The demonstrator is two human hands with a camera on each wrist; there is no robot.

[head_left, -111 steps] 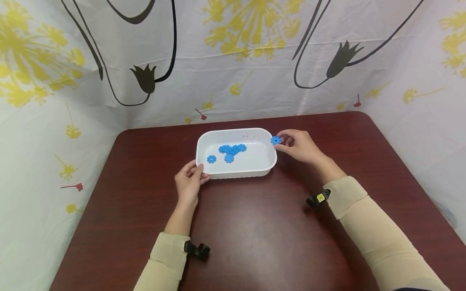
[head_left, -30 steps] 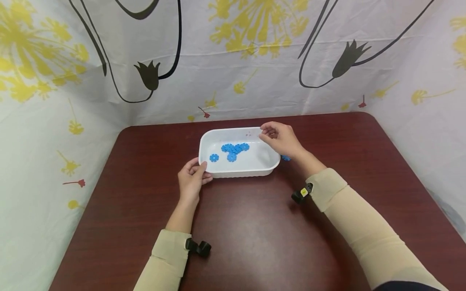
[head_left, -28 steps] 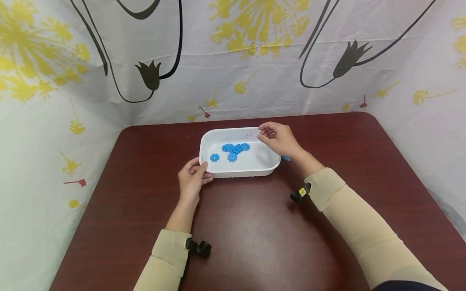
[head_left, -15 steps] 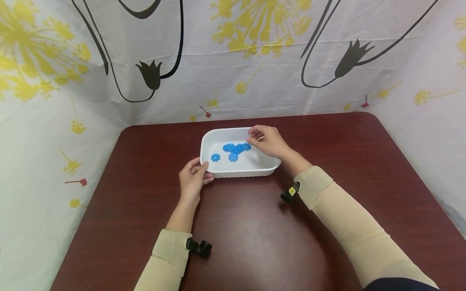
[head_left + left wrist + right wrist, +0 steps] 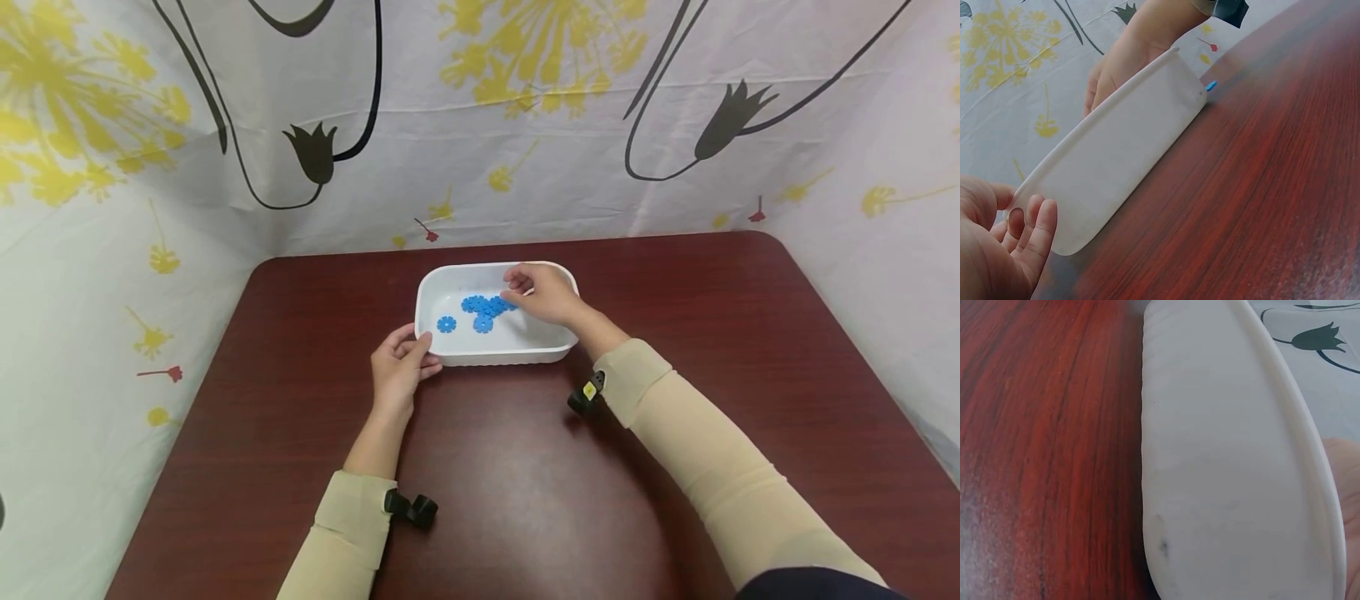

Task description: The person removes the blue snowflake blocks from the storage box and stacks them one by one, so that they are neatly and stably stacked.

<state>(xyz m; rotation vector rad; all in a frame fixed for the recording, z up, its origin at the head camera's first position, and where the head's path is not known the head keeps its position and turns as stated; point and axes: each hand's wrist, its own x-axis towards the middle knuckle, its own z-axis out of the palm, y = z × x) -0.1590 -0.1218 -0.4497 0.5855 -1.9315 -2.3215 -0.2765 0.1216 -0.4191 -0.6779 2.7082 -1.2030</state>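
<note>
A white plastic tray (image 5: 517, 357) sits on the table with several blue notched toy discs (image 5: 483, 322) in it. Most of the discs lie in an overlapping heap, and one blue disc (image 5: 446, 324) lies apart at the left. My left hand (image 5: 393, 371) grips the tray's front left corner, thumb on the rim. Over the tray, my right hand (image 5: 546, 296) reaches in from the right, thumb and fingers parted, fingertips right at the heap's right end, hiding part of it. In the left wrist view another blue disc (image 5: 1211, 85) shows outside the tray's far end.
The dark red wooden table (image 5: 495, 467) spreads around the tray. Behind it and at the sides hangs a white cloth (image 5: 420, 167) printed with yellow and grey flowers. Both wrists wear a small black camera, such as the left camera (image 5: 411, 508).
Earlier my right hand held a blue disc at the tray's right end; that disc then lay on the table there. The hand has since moved left over the heap. My left hand keeps its grip.
</note>
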